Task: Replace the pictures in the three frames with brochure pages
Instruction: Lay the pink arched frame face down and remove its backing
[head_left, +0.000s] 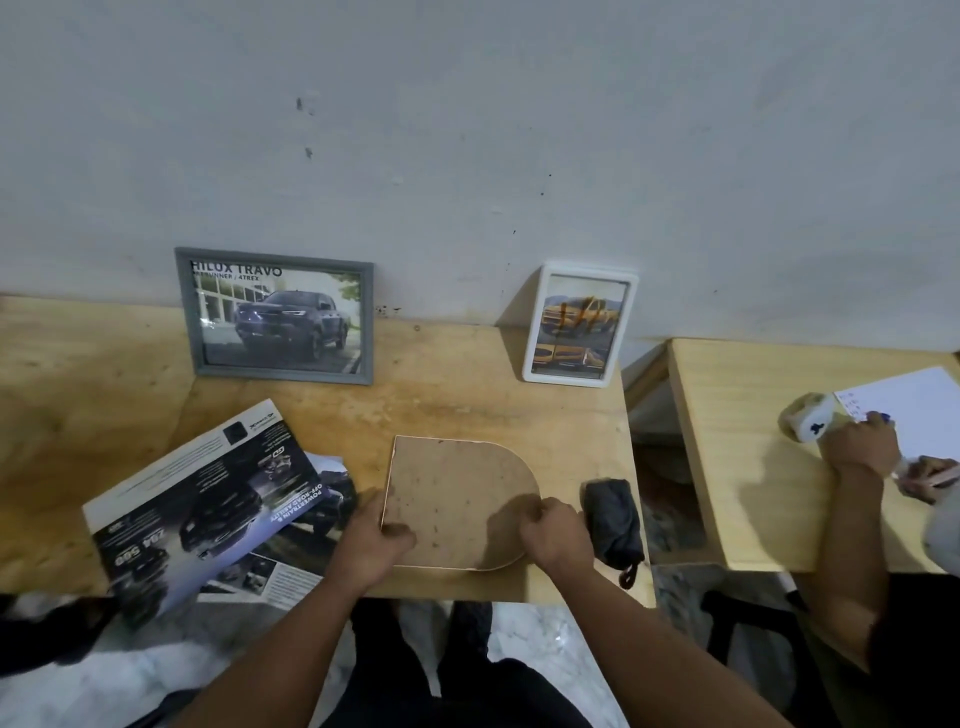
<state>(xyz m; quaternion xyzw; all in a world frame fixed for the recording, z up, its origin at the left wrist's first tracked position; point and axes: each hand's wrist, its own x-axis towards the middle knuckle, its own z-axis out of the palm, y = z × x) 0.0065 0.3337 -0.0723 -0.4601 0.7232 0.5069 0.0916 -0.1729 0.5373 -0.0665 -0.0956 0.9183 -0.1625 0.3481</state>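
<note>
- Stretching along the pale wall, the wooden desk (467, 400) carried everything in play; a second desk (737, 467) stood just to its right, across a narrow gap.
- A car brochure (208, 499) lay spread open at the left front of the desk, its lower corner hanging past the near edge, with loose printed pages partly under it.
- A grey frame (275, 317) leaned against the wall at the back left, showing a dark pickup page headed "HILUX TRAVO".
- A frame back (457, 499), a brown board with one rounded end, lay face down at the front centre.
- A white frame (579, 325) leaned upright against the wall at the back right, holding a page with orange pickups.
- A dark folded umbrella (613, 525) lay just right of the board.
- The left hand (376, 540) gripped the board's near left edge, thumb curled on top.
- The right hand (556, 530) pinched the board's rounded right edge with curled fingers.
- Another person's hand (860, 447) rested on white paper (914, 410) on the second desk.
</note>
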